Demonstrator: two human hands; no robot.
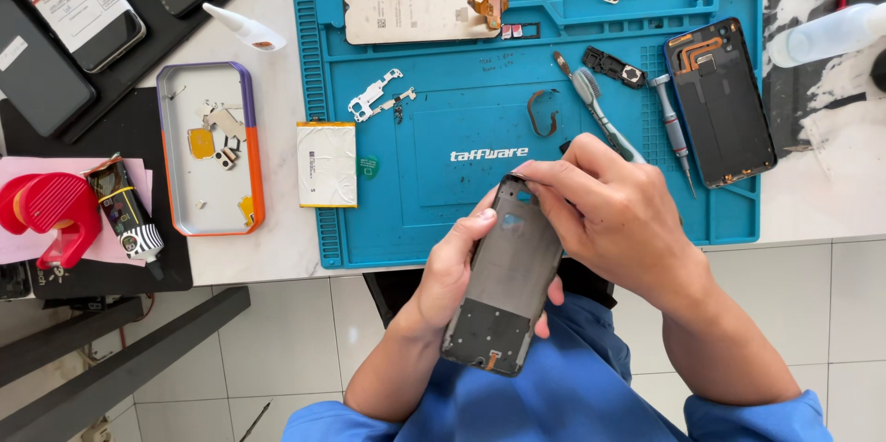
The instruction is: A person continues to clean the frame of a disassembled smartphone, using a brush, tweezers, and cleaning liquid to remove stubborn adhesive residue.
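Both hands are gripping a dark phone frame over the blue mat: left hand cradling it, right hand fingertips pinching its top edge.

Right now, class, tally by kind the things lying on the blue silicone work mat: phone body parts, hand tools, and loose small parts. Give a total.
Phone body parts: 2, the pale flat screen panel and the black phone back housing.
Hand tools: 2, the grey-handled tweezers and the silver screwdriver.
Loose small parts: 3, the silver metal bracket, brown curved strip and black camera module.
Total: 7
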